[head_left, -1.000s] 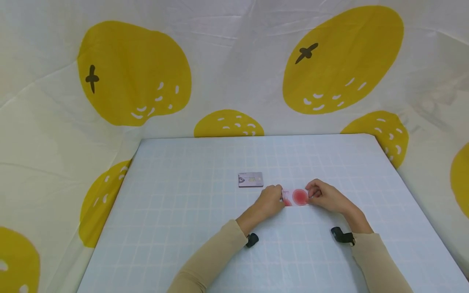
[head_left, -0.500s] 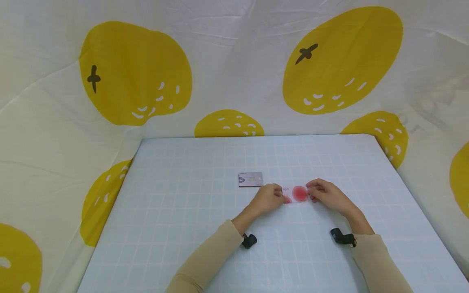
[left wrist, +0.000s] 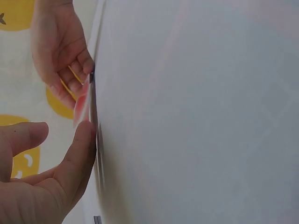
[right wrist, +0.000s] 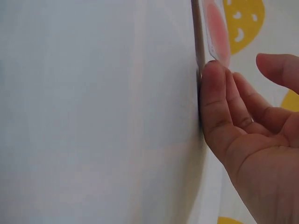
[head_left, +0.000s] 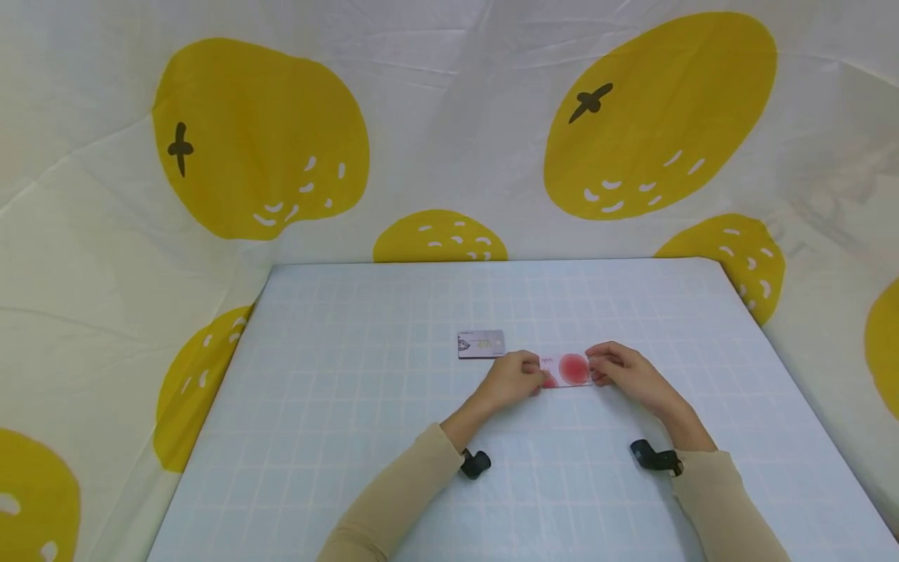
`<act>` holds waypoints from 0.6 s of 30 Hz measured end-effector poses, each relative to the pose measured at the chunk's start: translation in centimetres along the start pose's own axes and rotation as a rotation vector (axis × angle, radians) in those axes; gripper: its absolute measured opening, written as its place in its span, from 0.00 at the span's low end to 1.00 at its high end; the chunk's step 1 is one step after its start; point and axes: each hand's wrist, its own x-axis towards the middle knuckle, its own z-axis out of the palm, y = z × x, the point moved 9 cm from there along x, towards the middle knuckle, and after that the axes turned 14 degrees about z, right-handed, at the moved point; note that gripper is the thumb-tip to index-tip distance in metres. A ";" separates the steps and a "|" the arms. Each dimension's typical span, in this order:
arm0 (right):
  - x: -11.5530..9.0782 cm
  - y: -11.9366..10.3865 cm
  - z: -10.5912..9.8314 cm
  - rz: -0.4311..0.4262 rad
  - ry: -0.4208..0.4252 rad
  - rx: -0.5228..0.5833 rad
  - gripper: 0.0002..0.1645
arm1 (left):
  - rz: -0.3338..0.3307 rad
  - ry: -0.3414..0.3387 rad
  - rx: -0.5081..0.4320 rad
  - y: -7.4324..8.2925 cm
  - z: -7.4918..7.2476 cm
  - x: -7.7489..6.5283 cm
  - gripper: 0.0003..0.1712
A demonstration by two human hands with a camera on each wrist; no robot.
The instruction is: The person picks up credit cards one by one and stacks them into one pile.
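A pink-and-white card (head_left: 574,370) with a large red circle lies low over the table, between my two hands. My left hand (head_left: 510,378) touches its left end. In the left wrist view the left fingers (left wrist: 77,154) reach the card's near end, while the left thumb (left wrist: 28,136) stands apart. At the other end is my right hand (head_left: 630,376), its fingertips against the card's edge. From the right wrist view, the right fingers (right wrist: 214,93) are lightly bent at the end of the card, with the right thumb (right wrist: 278,70) raised away from it.
A silver-purple card or thin stack of cards (head_left: 481,344) lies just beyond the left hand. The pale gridded table (head_left: 365,328) ends at a patterned white-and-yellow sheet (head_left: 449,117) hanging behind. Each wrist wears a small black camera.
The pink card has shifted slightly away from the body, with the left hand moving up alongside it. My right hand has stayed nearly in place. The silver-purple card has not moved.
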 end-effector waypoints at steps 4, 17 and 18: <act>0.1 -0.3 0.3 -0.008 0.002 0.015 0.26 | 0.004 0.012 -0.002 0.1 -0.5 -0.1 0.24; 1.2 -2.4 1.8 -0.053 0.004 0.063 0.27 | 0.062 0.071 0.100 0.4 -4.5 -0.2 0.24; 1.3 -2.7 2.0 -0.060 0.005 0.070 0.27 | 0.064 0.077 0.096 0.4 -4.9 -0.2 0.24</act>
